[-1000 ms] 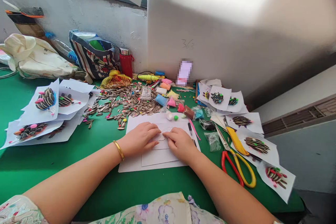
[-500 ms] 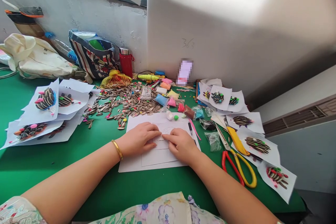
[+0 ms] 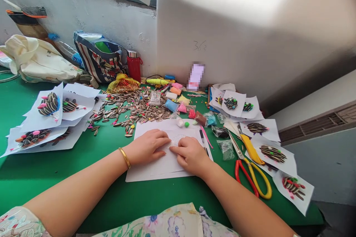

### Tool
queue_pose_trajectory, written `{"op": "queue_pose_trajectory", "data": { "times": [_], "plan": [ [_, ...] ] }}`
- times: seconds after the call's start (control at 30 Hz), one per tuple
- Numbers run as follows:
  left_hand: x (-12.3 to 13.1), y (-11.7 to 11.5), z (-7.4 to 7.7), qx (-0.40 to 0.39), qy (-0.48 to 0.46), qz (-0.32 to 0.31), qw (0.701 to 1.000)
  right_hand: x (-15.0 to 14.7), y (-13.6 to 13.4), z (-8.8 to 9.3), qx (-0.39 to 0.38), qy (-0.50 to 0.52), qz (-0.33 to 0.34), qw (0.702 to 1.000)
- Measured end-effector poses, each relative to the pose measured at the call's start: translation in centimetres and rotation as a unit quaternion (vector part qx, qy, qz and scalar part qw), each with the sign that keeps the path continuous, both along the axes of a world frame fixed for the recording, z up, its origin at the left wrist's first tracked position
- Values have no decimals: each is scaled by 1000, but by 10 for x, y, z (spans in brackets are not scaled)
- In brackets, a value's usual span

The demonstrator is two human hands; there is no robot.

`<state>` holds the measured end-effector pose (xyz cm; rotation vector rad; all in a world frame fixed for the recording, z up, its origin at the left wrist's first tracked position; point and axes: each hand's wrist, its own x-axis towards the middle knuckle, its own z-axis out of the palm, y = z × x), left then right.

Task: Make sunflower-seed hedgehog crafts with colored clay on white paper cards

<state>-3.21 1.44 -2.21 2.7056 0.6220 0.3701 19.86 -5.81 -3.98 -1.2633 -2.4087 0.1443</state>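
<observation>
White sheets of paper lie stacked on the green table, and the top one carries a faint drawing partly covered by my fingers. My left hand rests on the left part of the paper, its fingers apart and nothing held. From the right, my right hand presses a stretched index finger on the paper near the drawing's lower edge, with its other fingers curled. A gap separates the two hands. Small white and green clay balls sit at the paper's top edge, near a black pen.
Sunflower seeds spread behind the paper, beside bags of coloured clay. Scissors and a yellow cutter lie right. Seed-decorated cards flank both sides. Bags and a red bottle stand along the wall.
My right index fingertip has moved slightly left and down across the paper, with that hand shifting a little. My left hand has hardly moved.
</observation>
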Motion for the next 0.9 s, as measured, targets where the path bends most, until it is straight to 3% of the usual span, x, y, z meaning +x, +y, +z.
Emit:
{"op": "queue_pose_trajectory", "data": {
  "times": [0.5, 0.73, 0.9],
  "plan": [
    [0, -1, 0, 1, -3, 2, 1000, -4, -1, 1, 3, -4, 6, 1000],
    [-3, 2, 3, 10, -8, -26, 1000, 0, 2, -1, 0, 76, 8, 997],
    [-4, 2, 4, 19, -4, -38, 999, 2, 4, -2, -51, 150, -18, 987]
  ]
}}
